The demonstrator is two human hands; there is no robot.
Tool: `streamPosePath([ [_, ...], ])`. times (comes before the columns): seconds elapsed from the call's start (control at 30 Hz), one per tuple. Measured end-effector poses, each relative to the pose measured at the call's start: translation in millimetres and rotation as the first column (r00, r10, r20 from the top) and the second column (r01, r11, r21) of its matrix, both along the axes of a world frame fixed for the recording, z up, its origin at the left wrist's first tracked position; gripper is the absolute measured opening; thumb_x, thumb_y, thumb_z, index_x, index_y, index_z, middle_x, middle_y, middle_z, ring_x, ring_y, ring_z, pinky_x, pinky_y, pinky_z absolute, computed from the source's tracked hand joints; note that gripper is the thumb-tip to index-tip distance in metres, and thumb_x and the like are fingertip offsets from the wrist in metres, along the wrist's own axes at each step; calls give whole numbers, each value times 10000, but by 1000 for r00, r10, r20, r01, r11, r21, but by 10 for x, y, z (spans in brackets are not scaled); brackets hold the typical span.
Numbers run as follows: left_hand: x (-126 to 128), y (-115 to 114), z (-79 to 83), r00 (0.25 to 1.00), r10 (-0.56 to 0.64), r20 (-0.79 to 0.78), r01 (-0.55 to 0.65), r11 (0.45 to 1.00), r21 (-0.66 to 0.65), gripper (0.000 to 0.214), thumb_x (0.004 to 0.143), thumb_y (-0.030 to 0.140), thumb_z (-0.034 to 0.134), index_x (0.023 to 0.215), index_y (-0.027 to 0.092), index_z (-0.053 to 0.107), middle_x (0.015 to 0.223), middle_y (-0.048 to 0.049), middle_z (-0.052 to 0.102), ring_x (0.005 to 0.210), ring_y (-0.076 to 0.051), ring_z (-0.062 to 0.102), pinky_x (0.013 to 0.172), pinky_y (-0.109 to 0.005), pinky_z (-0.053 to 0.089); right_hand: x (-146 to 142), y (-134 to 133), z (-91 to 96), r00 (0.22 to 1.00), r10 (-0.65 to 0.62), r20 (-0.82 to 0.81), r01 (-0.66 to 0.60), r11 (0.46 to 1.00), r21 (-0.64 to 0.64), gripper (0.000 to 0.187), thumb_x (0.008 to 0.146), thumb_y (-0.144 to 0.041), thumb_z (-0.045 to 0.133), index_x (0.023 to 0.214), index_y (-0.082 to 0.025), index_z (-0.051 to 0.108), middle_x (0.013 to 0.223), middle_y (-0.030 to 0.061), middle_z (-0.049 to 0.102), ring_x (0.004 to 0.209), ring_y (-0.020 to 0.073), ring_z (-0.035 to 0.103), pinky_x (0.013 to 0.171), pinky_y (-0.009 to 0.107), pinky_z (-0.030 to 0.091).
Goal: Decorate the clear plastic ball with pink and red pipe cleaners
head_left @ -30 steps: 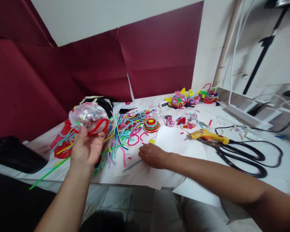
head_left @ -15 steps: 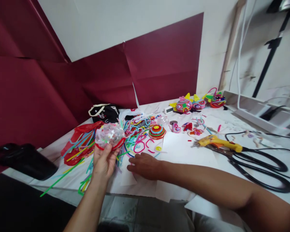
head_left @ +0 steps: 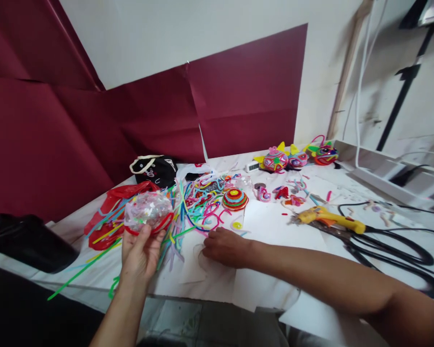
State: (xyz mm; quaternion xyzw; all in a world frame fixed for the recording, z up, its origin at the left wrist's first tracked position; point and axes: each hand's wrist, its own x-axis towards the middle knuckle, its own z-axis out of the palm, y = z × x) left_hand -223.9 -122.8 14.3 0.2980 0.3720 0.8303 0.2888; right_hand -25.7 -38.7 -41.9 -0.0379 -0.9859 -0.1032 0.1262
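Note:
My left hand (head_left: 140, 254) holds up a clear plastic ball (head_left: 147, 211) filled with glittery bits and edged with a red pipe cleaner, fingers wrapped round its underside. My right hand (head_left: 224, 246) rests knuckles-up on the white paper (head_left: 267, 226), fingers curled; whether they hold anything is hidden. Just beyond it lie a heap of coloured pipe cleaners (head_left: 195, 202), a small yellow ring (head_left: 237, 225) and a striped dome of coiled pipe cleaners (head_left: 235, 198).
A yellow glue gun (head_left: 329, 219) with a black cable (head_left: 394, 241) lies on the right. Three decorated balls (head_left: 296, 158) stand at the back. A red plastic bag (head_left: 108, 214), a black pouch (head_left: 155, 168) and a black object (head_left: 25, 241) sit on the left.
The view has shifted. My left hand has lowered the clear ball a little and drifted left again. My right hand has stayed on the paper, shifting only slightly.

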Motion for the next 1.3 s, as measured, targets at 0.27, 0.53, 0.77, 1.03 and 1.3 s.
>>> streamPosePath([
  [0.27, -112, -115, 38, 995, 97, 11, -97, 995, 28, 406, 491, 203, 893, 821, 203, 656, 858, 17, 677, 805, -160, 635, 577, -233, 564, -244, -172, 214, 997, -49, -59, 39, 986, -161, 190, 856, -121, 496, 994, -156, 620, 1022, 96, 651, 908, 230, 609, 728, 358, 477],
  [0.53, -175, -276, 61, 987, 160, 23, -161, 987, 20, 491, 456, 229, 911, 882, 221, 666, 869, 22, 677, 779, -154, 636, 539, -213, 541, -837, -284, 153, 961, -276, -4, 254, 890, -378, 249, 898, -294, 474, 968, -140, 657, 986, 134, 711, 885, 278, 680, 697, 385, 532],
  [0.77, -239, -299, 10, 991, 136, -5, -135, 990, 32, 469, 502, 247, 896, 910, 209, 668, 909, 2, 697, 814, -170, 647, 527, -204, 523, -741, -303, 194, 937, -348, -29, 290, 821, -491, 253, 854, -172, 453, 992, -139, 663, 982, 142, 719, 890, 274, 685, 736, 379, 513],
  [1.03, -52, -45, -54, 998, 6, 61, -9, 999, 38, 439, 528, 198, 882, 903, 229, 656, 894, 14, 711, 750, -158, 666, 542, -226, 537, -540, -158, 269, 923, -385, -24, 246, 635, -733, 133, 739, -137, 582, 804, -162, 695, 849, 64, 738, 815, 191, 667, 696, 258, 459],
  [1.3, 61, 302, -58, 998, -55, 23, 54, 998, 37, 422, 563, 197, 855, 911, 238, 621, 872, 19, 679, 718, -135, 647, 568, -219, 511, -556, -88, 158, 883, -468, -40, 117, 301, -947, 88, 707, -123, 632, 772, -146, 688, 686, -10, 678, 633, 112, 612, 557, 185, 417],
])
